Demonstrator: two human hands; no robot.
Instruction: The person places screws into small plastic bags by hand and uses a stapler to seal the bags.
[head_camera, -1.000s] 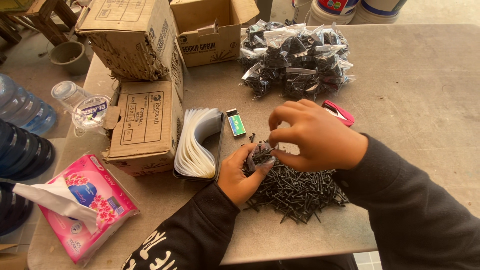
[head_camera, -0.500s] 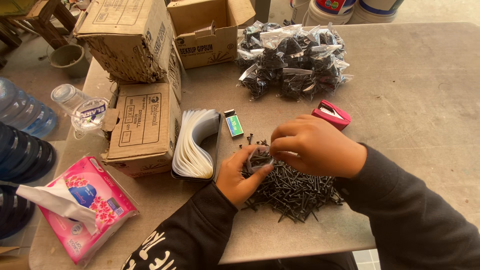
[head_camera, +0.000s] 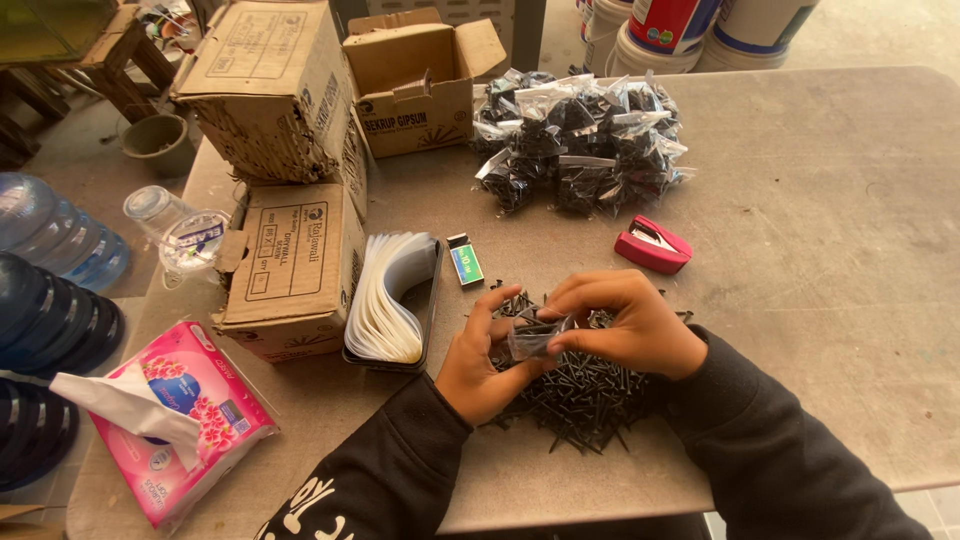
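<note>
A loose heap of black screws (head_camera: 580, 395) lies on the grey table (head_camera: 820, 300) in front of me. Just above the heap, my left hand (head_camera: 478, 362) and my right hand (head_camera: 625, 325) together pinch a small clear plastic bag (head_camera: 533, 340) with black screws in it. A black tray of empty clear bags (head_camera: 392, 298) stands left of my left hand. A red stapler (head_camera: 652, 245) lies beyond my right hand, with a small green staple box (head_camera: 465, 263) to its left.
A pile of filled screw bags (head_camera: 580, 140) sits at the back. Cardboard boxes (head_camera: 290, 265) stand at the left, one open box (head_camera: 420, 80) at the back. A pink tissue pack (head_camera: 185, 415) lies at the front left. Water bottles (head_camera: 50, 235) and plastic cups (head_camera: 175, 225) are beside the table.
My right hand has dropped from above the heap to meet my left hand, and both now pinch the small bag together. The view has shifted slightly.
</note>
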